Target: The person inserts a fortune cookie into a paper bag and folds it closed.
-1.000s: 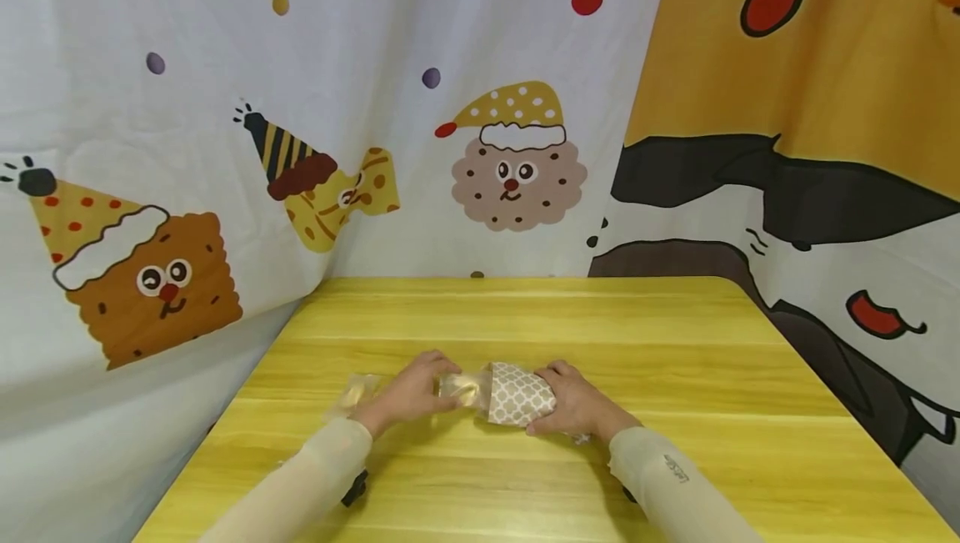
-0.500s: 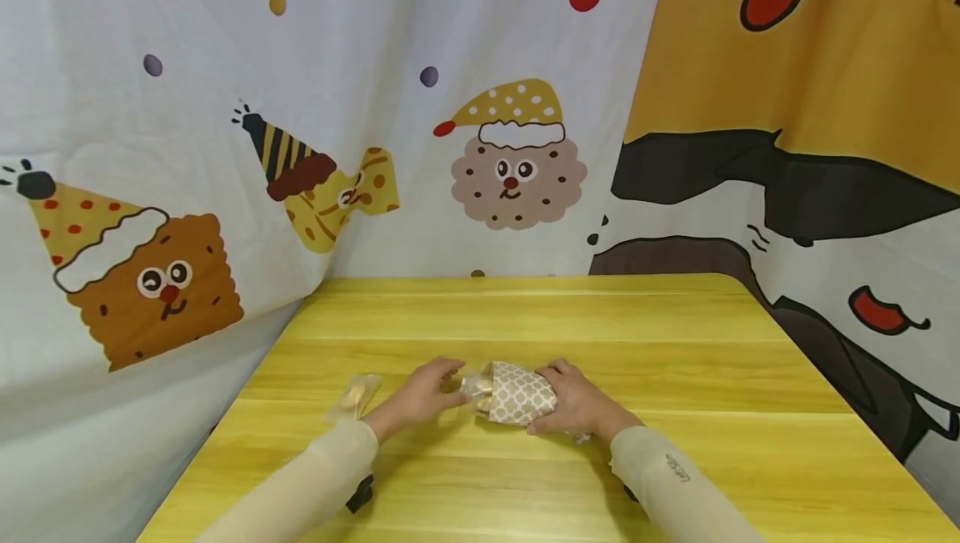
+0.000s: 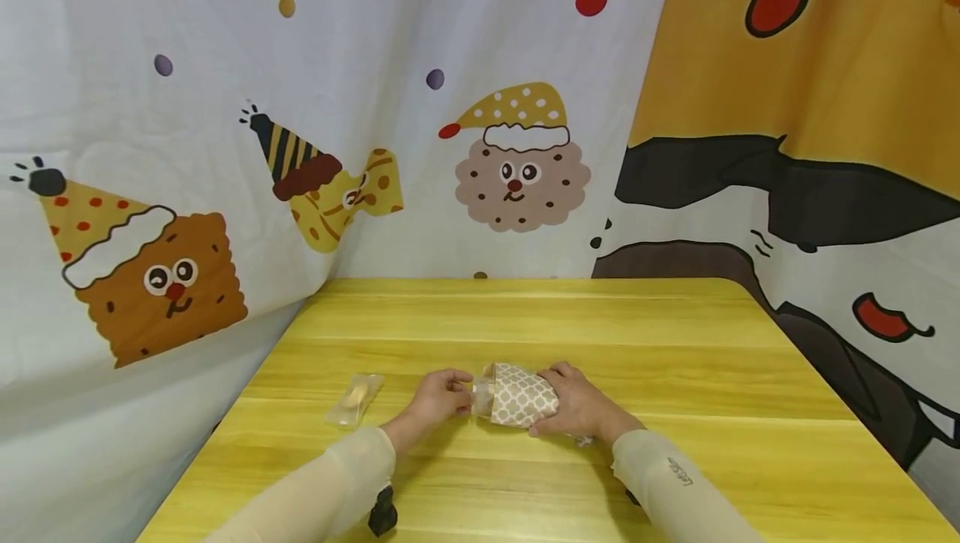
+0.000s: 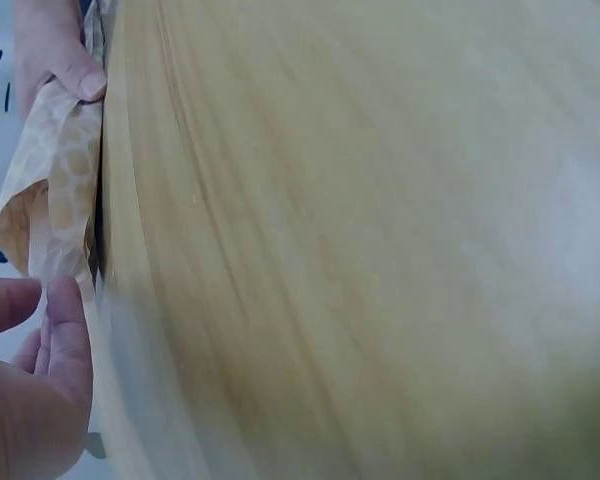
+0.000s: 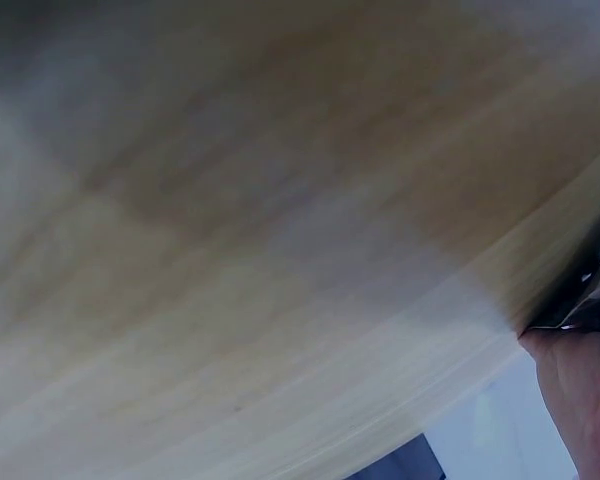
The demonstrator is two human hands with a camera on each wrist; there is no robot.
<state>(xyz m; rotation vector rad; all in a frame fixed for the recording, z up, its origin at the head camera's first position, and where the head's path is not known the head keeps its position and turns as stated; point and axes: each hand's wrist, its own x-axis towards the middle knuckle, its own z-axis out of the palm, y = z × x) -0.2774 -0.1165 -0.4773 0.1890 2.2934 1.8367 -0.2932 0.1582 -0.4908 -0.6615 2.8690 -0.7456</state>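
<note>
In the head view my right hand (image 3: 576, 403) grips the closed end of a beige-and-white patterned bag (image 3: 523, 395) lying on its side on the table, mouth to the left. A clear plastic packet (image 3: 483, 398) sticks out of that mouth, its inner part hidden by the bag. My left hand (image 3: 441, 397) pinches the packet's outer end. The left wrist view shows thumb and fingertips on the clear film (image 4: 52, 255), right at the bag's mouth. Only part of the right hand (image 5: 580, 395) shows in the right wrist view, beside a dark glossy surface (image 5: 590, 300).
A second clear packet (image 3: 356, 399) with a pale yellow piece inside lies on the wooden table (image 3: 525, 318), left of my left hand. A printed cloth (image 3: 390, 42) hangs behind the table.
My left hand has moved to the right, pushing the clear packet deeper into the bag, so less of it shows. The right hand stays on the bag.
</note>
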